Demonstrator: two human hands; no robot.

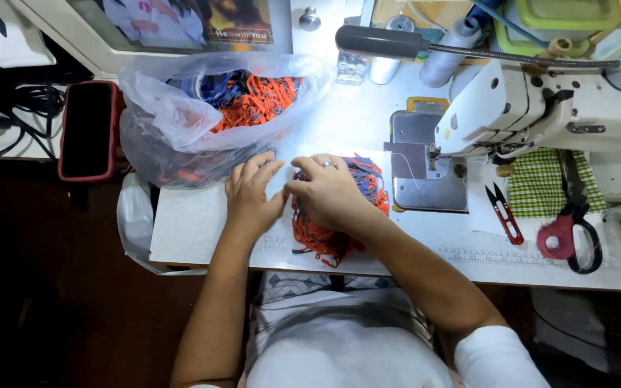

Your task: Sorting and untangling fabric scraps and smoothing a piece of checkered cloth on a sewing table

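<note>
Curled fingers [303,188] of both hands, left hand [251,192] and right hand [332,190], pinch at a loose heap of orange and blue fabric strips [339,215] on the white table [195,226]. Just left, a clear plastic bag [181,122] bulges with similar strips, beside a white sewing machine [533,108].

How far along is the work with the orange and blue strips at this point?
Done: nothing finished shows; no strip lies under the machine's needle. In hand: the left hand and right hand rest on a small pile of strips on the table, seemingly sorting it. Left: the plastic bag holds many more strips, and the snips and scissors lie untouched.
</note>
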